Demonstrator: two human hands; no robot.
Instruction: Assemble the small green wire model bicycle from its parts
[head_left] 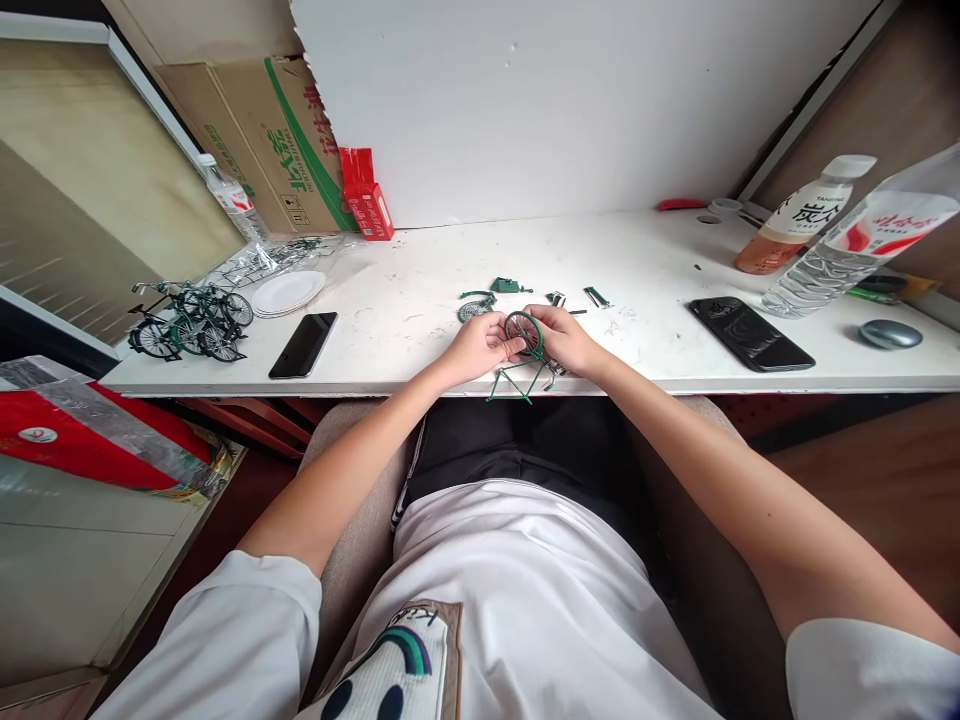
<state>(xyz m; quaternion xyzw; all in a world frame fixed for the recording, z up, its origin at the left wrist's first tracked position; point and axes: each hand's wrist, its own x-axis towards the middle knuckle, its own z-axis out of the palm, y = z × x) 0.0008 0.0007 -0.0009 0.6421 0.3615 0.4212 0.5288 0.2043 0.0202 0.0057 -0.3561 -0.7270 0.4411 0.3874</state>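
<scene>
A green model bicycle frame with a small spoked wheel is held up at the table's front edge. My left hand pinches the wheel from the left, the thumb against its rim. On the other side my right hand is closed around the model by the wheel, its fingertips partly hidden. Behind my hands lie loose green parts: another wheel with a curved fender, a flat green piece, a small dark piece and a narrow rack-like piece.
Assembled model bicycles stand at the left, near a white plate and a phone. Rightward are a second phone, a mouse and two bottles. A red box and a cardboard carton stand at the back left.
</scene>
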